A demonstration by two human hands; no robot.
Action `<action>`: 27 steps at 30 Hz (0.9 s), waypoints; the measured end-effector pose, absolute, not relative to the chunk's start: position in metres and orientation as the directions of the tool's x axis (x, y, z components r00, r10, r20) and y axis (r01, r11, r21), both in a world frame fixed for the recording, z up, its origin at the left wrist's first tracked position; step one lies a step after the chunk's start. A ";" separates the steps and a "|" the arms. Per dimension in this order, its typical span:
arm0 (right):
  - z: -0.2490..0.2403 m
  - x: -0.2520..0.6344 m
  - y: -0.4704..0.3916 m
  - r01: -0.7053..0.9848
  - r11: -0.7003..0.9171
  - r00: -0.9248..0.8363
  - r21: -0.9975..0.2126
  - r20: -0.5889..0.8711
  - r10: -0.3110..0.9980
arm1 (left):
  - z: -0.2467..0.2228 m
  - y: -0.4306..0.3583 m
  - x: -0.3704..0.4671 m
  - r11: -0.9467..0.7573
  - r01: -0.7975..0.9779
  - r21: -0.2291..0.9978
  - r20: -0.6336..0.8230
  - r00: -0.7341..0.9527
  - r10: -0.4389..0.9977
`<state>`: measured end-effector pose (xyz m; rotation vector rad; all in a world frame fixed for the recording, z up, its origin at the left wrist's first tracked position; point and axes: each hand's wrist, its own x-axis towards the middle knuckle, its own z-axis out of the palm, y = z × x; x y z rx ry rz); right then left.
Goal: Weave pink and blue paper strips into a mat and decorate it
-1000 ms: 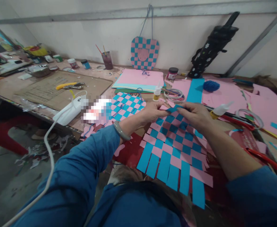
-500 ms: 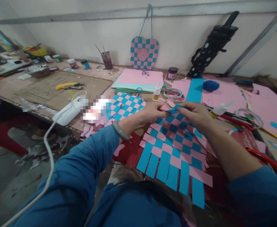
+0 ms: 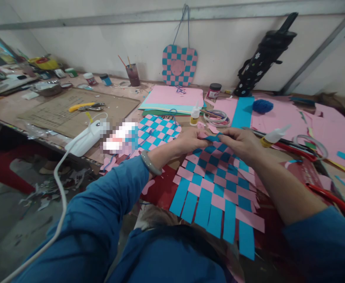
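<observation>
Blue strip (image 3: 212,138) slightly lower, left hand (image 3: 191,141) and right hand (image 3: 243,144) pinching it, above woven paper (image 3: 210,175)

We get soft, dimmish light overall: wall (image 3: 101,51) beyond woven mat (image 3: 213,177) pale w/ faint shadows, floor (image 3: 13,236) far L of mat dark. Pixelated patch (image 3: 121,137) L of mat; wide-angle stretch at edges, fine detail a bit soft.

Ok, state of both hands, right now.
Left hand: closed, pinching the far edge of the woven paper sheet.
Right hand: closed, fingers pinching that same far edge.
</observation>
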<state>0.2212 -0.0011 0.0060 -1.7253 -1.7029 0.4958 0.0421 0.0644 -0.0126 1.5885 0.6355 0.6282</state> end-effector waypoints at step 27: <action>0.014 0.215 -0.005 0.749 0.059 0.008 -0.660 0.097 0.995 | -0.015 0.068 0.041 -0.381 0.226 0.897 0.105 0.727 0.678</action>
